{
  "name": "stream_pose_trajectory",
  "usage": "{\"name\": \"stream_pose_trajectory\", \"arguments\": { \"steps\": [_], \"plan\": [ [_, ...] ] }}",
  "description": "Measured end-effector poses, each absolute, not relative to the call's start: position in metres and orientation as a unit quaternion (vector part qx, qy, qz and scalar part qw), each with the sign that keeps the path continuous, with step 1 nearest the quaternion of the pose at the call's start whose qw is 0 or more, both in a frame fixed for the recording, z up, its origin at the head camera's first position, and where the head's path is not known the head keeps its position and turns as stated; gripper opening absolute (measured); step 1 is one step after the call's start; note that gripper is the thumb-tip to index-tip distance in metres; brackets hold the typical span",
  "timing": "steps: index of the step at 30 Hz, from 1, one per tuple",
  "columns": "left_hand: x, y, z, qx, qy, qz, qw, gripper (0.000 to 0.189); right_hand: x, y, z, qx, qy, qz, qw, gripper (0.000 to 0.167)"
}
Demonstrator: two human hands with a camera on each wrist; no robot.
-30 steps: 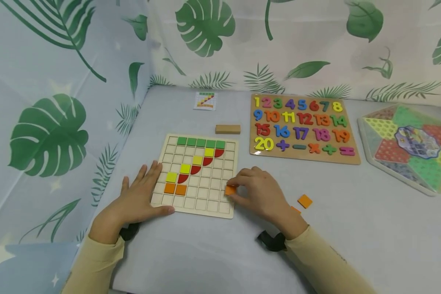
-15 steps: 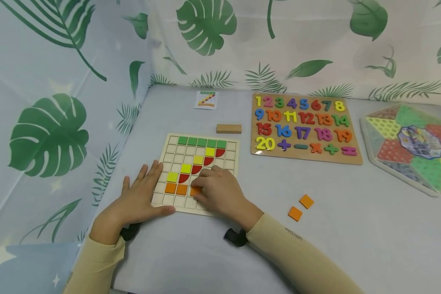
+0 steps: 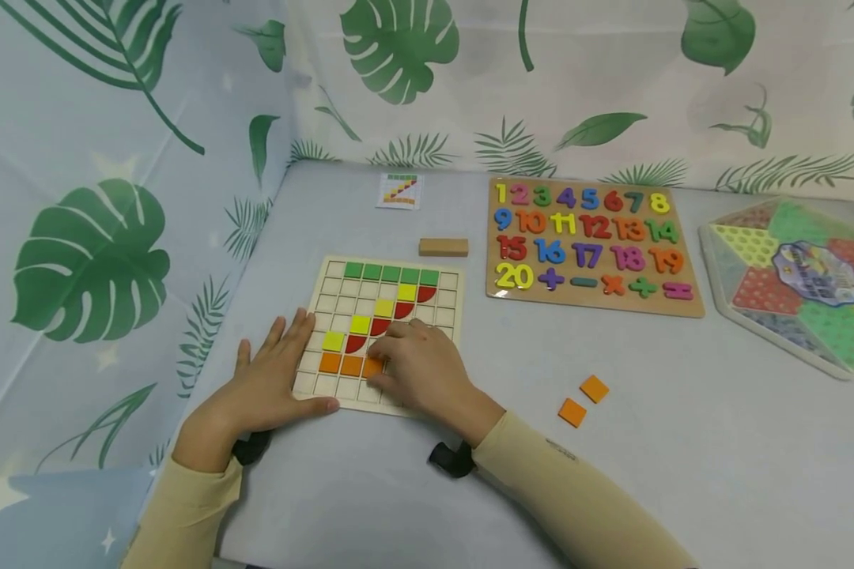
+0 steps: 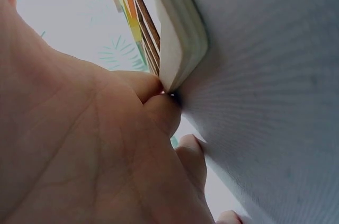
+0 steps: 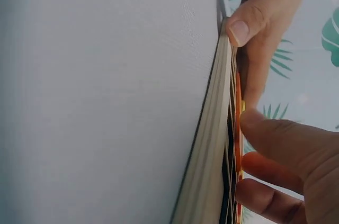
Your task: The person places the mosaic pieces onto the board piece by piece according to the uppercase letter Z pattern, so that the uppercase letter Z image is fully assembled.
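A wooden grid board (image 3: 420,395) lies on the table with green, yellow and orange square tiles and red quarter-round pieces in its cells. My right hand (image 3: 427,371) is over the board, thumb and fingertips at an orange square tile (image 3: 372,367) beside two other orange tiles in the same row. The hand partly hides that tile. At the board's left edge my left hand (image 3: 266,387) rests with fingers spread, its thumb at the near corner. In the left wrist view its fingers touch the board's corner (image 4: 177,49).
Two loose orange tiles (image 3: 572,412) lie right of the board. Behind it are a wooden block (image 3: 444,247) and a small pattern card (image 3: 400,191). A number puzzle board (image 3: 591,304) and a hexagonal game box (image 3: 790,300) stand to the right.
My right hand has carried an orange tile leftward from the board's right edge to the third cell of the orange row, where it now sits level with the others. The left hand has stayed still.
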State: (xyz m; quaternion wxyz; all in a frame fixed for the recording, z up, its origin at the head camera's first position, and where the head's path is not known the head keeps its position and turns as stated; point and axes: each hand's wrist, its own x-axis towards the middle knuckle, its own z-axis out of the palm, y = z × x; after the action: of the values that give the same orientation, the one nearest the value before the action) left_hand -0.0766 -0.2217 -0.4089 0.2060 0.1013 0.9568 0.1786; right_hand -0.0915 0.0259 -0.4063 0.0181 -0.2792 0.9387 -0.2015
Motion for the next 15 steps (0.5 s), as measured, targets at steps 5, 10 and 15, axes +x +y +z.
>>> {"name": "stream_pose_trajectory", "arguments": {
  "steps": [5,10,15],
  "plan": [
    [-0.077,-0.221,-0.407,0.098,0.958,0.176,0.206,0.131,-0.089,0.039,-0.407,-0.265,0.94,-0.216,0.009,0.03],
    [-0.076,-0.22,-0.408,0.097,0.958,0.176,0.205,0.13,-0.084,0.058,-0.405,-0.249,0.942,-0.225,-0.005,0.031],
    [-0.076,-0.221,-0.41,0.098,0.958,0.176,0.205,0.13,-0.077,0.084,-0.404,-0.225,0.946,-0.232,-0.033,0.03]
  ]
}}
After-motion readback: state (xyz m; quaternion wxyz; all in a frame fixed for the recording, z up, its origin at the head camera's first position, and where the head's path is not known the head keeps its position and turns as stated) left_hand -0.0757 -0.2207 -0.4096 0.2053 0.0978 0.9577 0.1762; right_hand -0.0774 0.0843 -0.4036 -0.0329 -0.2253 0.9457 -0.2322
